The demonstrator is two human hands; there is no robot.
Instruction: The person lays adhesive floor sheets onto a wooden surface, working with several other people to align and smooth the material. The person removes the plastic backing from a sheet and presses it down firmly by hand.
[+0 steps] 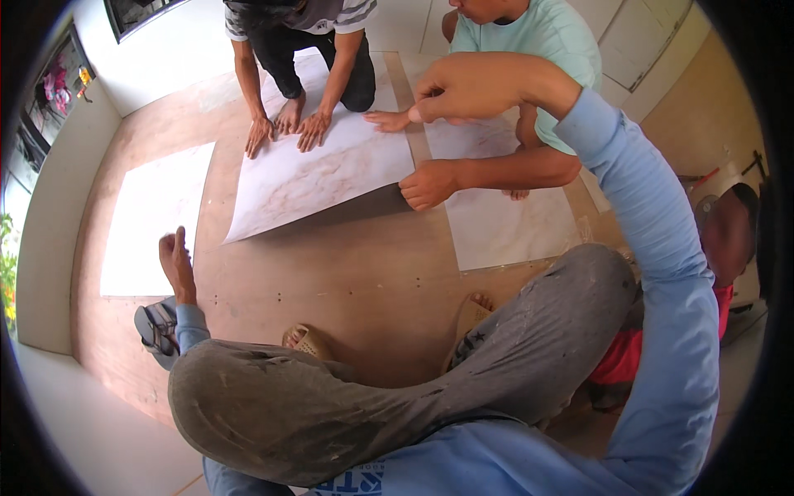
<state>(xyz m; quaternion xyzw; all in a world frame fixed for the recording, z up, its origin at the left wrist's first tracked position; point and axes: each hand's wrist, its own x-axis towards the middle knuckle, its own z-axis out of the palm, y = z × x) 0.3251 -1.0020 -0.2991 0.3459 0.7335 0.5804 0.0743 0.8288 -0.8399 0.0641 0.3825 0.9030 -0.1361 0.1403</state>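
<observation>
My right hand [490, 87] is raised at the upper right, its fingers curled in; whatever they may hold is hidden. Beyond my left knee, my left hand [177, 263] is held above the floor with bent fingers, near a white sheet [153, 219]; I cannot make out anything in it. Ahead lies a marbled vinyl floor sheet [310, 178], its near edge lifted off the plywood and its dark underside showing. A kneeling person's hands [285, 136] press flat on it. Another person's hand [428, 183] grips its near right corner.
Another marbled sheet [504, 223] lies on the plywood floor [347, 289] at right. Grey slippers [157, 331] sit by my left wrist. My sandalled feet [308, 339] rest on the plywood. A low wall [62, 223] bounds the left; a red cloth item [616, 360] is beside my right leg.
</observation>
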